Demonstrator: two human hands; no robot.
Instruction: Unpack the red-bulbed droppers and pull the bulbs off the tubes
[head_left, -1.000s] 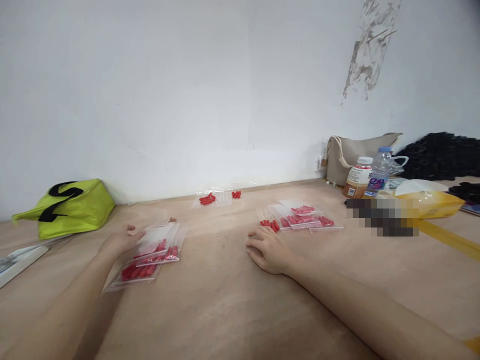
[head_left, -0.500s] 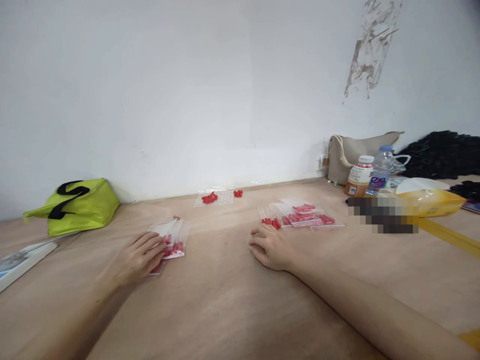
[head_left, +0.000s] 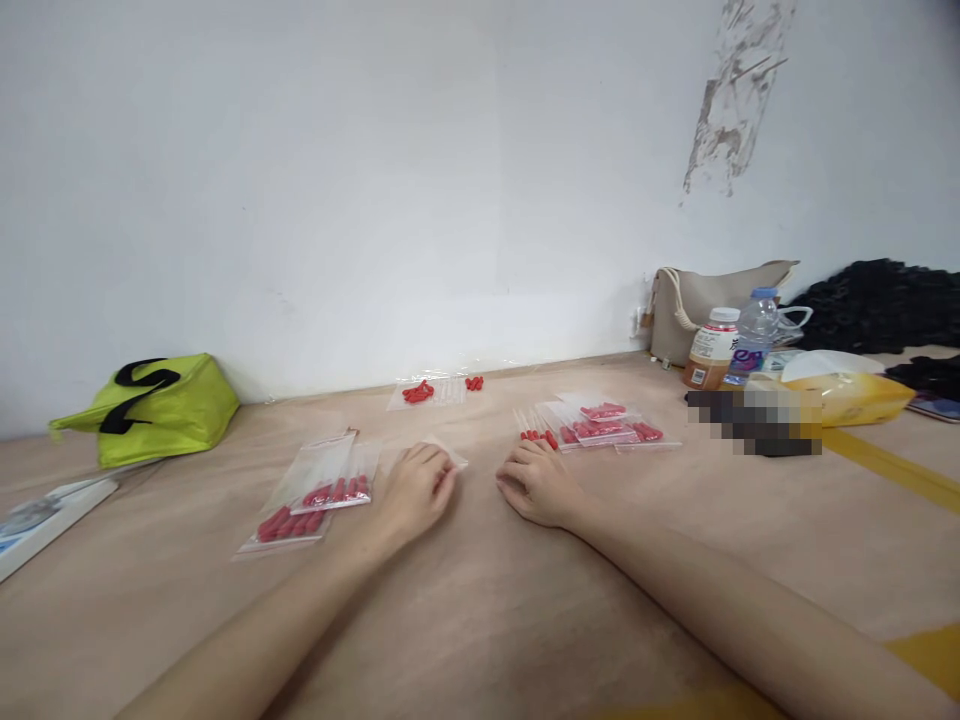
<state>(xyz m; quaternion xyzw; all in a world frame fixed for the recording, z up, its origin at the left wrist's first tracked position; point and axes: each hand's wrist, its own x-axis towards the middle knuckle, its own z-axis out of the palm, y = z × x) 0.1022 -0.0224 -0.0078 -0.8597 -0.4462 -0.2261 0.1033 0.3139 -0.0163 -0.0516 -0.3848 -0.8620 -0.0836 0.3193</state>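
- Just now the left hand [head_left: 420,485] has left the clear bags of red pieces [head_left: 313,498] at the left of the frame, where it lay half a second ago, and has come to the centre.
- A pale corner of a clear bag [head_left: 454,459] shows just beyond its fingers; the rest is hidden under the hand, so what it contains cannot be told.
- The left pile looks one bag smaller than a second ago, so my judgement is that its top bag has come across with the hand.
- The left fingers are curled together over that bag; whether they pinch it or only press on it, I cannot tell.
- The right hand [head_left: 540,485] has hardly shifted. It rests right of centre, fingers loosely bent, just beside the red-tipped sticks [head_left: 531,434]; nothing shows in its grip, though the palm is hidden.
- More filled bags [head_left: 600,428] overlap right of those sticks.
- For the work in hand, this seems to be a bag being handled singly: the carry is nearly done, with the bag between the pile and the sticks.
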